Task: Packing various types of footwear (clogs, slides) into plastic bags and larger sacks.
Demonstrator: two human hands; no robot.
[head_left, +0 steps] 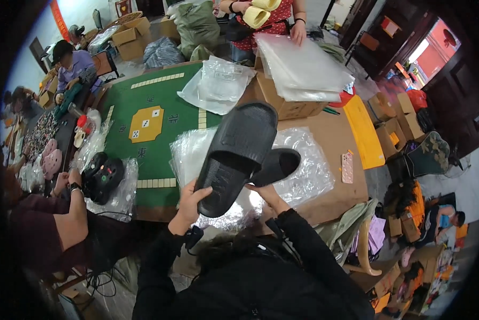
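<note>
A black slide sandal (234,152) is raised over the table, its open toe end pointing away from me. My left hand (187,207) grips it at the heel end, thumb lying on the footbed. Partly behind it is a second black slide (278,166), tilted to the right. My right hand (269,197) is closed on its near end; the slides hide some of those fingers. Under and beside the pair lie a stack of clear plastic bags (188,149) and crumpled clear plastic (311,173).
Across the table a person in red holds yellow slippers (256,17) by a box (284,98) topped with clear bags (309,64). At left, another person's hands are near black clogs (103,178). A phone (347,168) lies at right; a chair arm (365,245) stands near me.
</note>
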